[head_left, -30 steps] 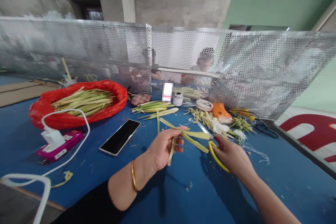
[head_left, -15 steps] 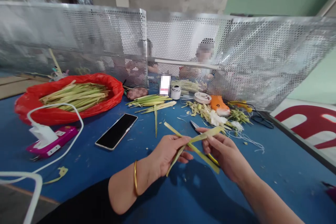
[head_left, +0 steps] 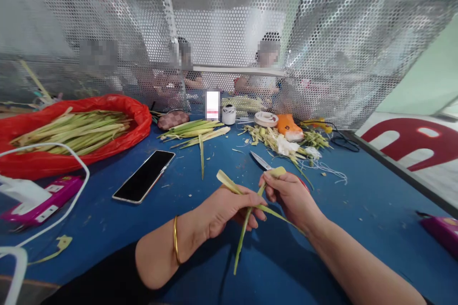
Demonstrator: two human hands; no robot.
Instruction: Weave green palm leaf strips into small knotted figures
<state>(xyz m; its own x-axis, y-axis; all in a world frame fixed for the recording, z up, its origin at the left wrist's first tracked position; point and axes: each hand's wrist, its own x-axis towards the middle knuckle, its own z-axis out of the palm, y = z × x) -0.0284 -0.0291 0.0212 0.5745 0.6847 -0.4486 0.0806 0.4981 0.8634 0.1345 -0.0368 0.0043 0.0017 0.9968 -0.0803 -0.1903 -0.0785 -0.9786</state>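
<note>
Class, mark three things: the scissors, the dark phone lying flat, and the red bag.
Scissors (head_left: pixel 259 160): head view, on the blades.
Dark phone (head_left: pixel 144 176): head view, on the screen.
Red bag (head_left: pixel 142 121): head view, on its right-hand side.

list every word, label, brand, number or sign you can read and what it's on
Nothing reads clearly.
Purple power strip: small markings, illegible.
Orange packet: dark mark, too small.
White roll: faint print, illegible.
Upright bright screen: blurred out.
White panel with large red shape: cut off, no readable letters.
</note>
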